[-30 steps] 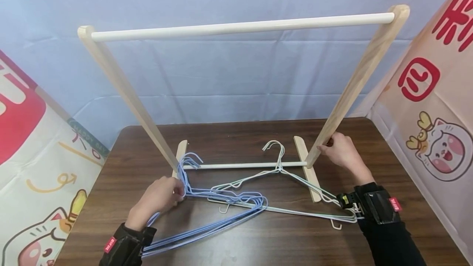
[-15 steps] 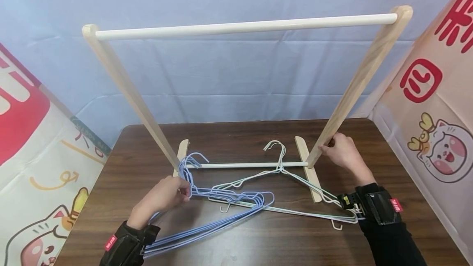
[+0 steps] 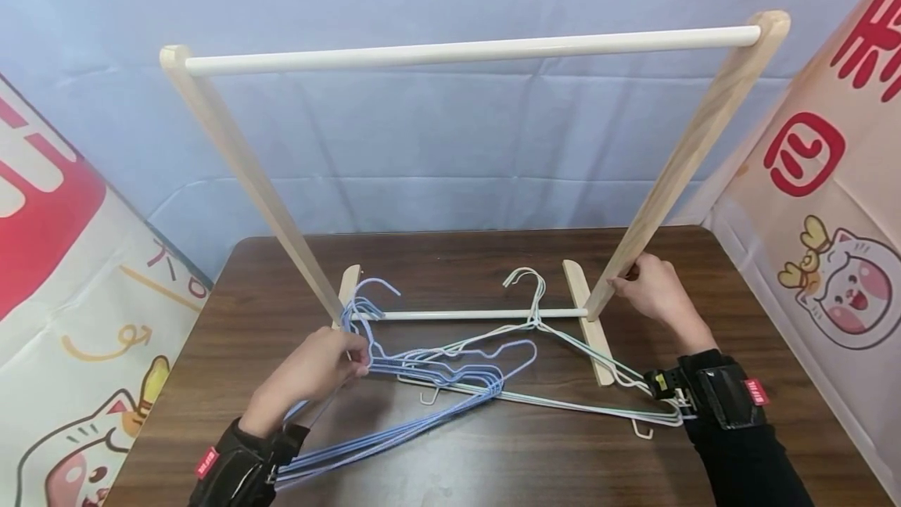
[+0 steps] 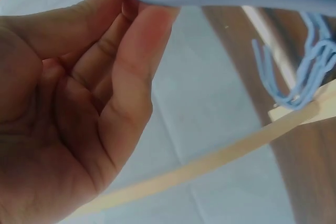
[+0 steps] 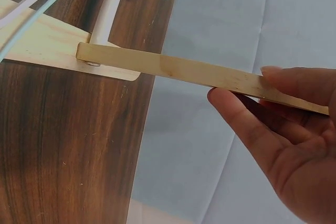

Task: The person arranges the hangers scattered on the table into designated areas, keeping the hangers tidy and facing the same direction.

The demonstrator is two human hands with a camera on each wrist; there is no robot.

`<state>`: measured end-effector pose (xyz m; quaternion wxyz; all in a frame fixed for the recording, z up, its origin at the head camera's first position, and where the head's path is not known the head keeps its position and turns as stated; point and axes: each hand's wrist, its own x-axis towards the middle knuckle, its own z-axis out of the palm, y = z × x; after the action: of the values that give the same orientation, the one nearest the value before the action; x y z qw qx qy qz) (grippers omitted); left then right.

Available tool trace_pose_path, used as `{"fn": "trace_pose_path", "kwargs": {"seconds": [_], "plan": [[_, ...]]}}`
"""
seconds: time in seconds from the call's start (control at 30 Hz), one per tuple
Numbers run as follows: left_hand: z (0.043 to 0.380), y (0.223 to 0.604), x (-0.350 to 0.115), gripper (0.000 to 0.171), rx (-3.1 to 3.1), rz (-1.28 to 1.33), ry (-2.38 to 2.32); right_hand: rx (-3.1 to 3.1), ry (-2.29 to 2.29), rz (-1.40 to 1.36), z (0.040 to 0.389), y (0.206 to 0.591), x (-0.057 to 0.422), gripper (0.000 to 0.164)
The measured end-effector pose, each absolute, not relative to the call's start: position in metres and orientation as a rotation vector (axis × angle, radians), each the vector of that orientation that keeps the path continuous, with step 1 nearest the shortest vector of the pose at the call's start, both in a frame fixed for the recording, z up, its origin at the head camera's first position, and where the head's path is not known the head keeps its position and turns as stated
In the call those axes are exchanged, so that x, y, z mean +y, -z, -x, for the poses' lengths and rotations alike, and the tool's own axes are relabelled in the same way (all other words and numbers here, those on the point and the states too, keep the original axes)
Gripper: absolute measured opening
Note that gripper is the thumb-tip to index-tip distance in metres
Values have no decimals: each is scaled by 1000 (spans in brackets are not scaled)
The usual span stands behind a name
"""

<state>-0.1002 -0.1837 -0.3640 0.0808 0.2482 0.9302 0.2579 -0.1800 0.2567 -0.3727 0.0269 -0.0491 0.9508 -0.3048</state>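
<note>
My left hand (image 3: pixel 310 370) pinches the wire of a blue clothes hanger (image 3: pixel 529 344) between thumb and fingers. That hanger is tilted up, its hook above the stack. In the left wrist view, its blue wire runs right from my fingertips (image 4: pixel 152 17). Several more blue hangers (image 3: pixel 415 429) lie stacked beneath, partly hidden by the left hand. My right hand (image 3: pixel 660 300) grips the lower part of the right wooden post (image 3: pixel 686 167) of a garment rack. The right wrist view has thumb and fingers on opposite sides of this post (image 5: pixel 157 64).
The rack's white top bar (image 3: pixel 464 52) spans high across the table (image 3: pixel 436 264); its lower rod (image 3: pixel 457 315) sits between two wooden feet. Pale green and white hangers (image 3: pixel 584 405) lie at centre right, overlapping the blue ones and the right wrist. A blue cloth (image 3: pixel 436 139) hangs behind.
My left hand has moved slightly right and up, and one blue hanger has risen apart from the stack. The right hand keeps its grip on the post.
</note>
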Motion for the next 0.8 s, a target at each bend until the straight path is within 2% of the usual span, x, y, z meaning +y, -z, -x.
{"fn": "trace_pose_path", "kwargs": {"seconds": [0.23,0.4,0.57,0.8], "plan": [[100,345,-186,19,2912,-693,-741,2941,953,158,179,372,257,27],[99,333,-186,16,2969,-506,-705,2941,961,158,179,372,257,28],[97,324,-185,4,2996,-317,-683,2938,970,161,178,372,256,29],[100,326,-188,4,3031,-240,-654,2937,973,165,178,372,256,29]]}}
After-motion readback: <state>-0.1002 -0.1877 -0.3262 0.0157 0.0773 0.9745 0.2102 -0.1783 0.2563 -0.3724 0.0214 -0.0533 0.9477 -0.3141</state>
